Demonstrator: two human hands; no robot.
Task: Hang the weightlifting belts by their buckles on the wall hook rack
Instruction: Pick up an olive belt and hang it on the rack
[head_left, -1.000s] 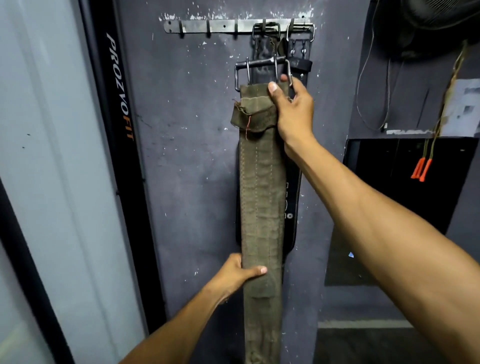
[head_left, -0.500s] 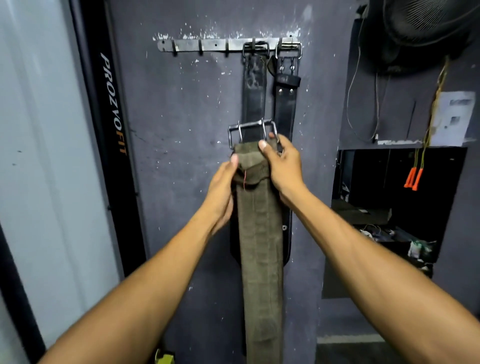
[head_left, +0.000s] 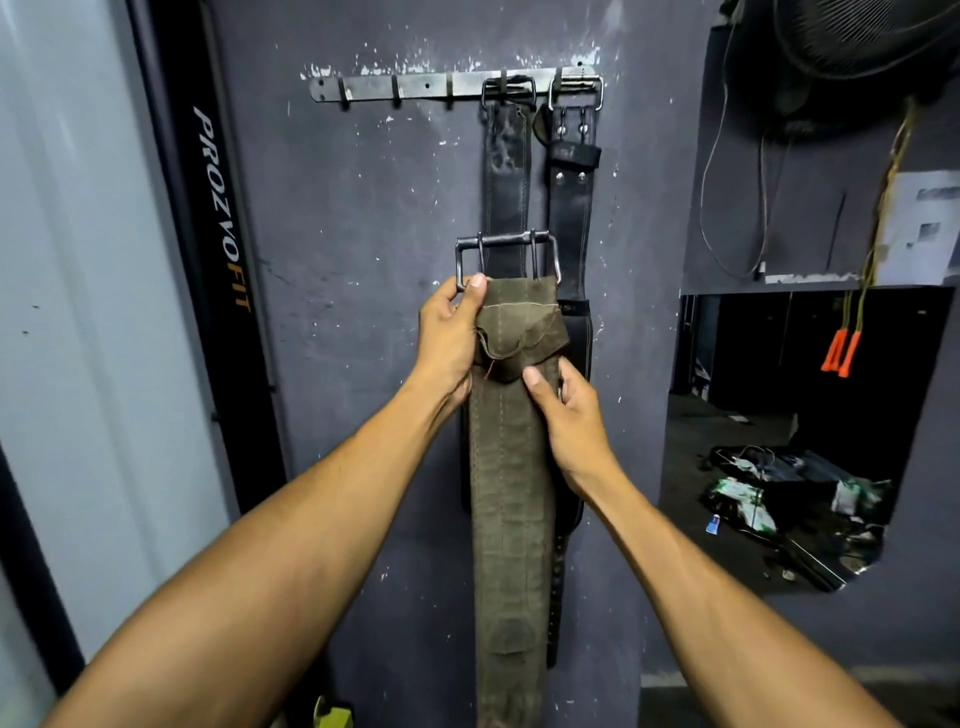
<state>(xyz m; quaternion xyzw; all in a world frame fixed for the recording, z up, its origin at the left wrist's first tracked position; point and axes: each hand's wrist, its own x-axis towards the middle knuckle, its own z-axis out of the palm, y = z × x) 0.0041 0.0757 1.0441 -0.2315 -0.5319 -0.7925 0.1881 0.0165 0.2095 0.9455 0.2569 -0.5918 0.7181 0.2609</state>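
An olive canvas belt (head_left: 511, 493) hangs upright in front of the wall, its steel buckle (head_left: 506, 257) at the top, well below the metal hook rack (head_left: 415, 87). My left hand (head_left: 449, 338) grips the belt's top left edge just under the buckle. My right hand (head_left: 569, 415) holds the belt's right edge a little lower. Two black leather belts hang by their buckles from the rack's right hooks: one (head_left: 506, 176) behind the olive buckle, the other (head_left: 571, 208) to its right. The three left hooks are bare.
A black post (head_left: 218, 260) lettered PROZVOFIT stands left of the wall panel. At the right a dark opening (head_left: 805, 415) shows clutter on the floor. Orange-handled cords (head_left: 839, 353) and a fan (head_left: 862, 47) hang at the upper right.
The belt came down from near the rack to chest height. My left hand moved from the belt's lower part up to its top. My right hand slid down from the buckle end.
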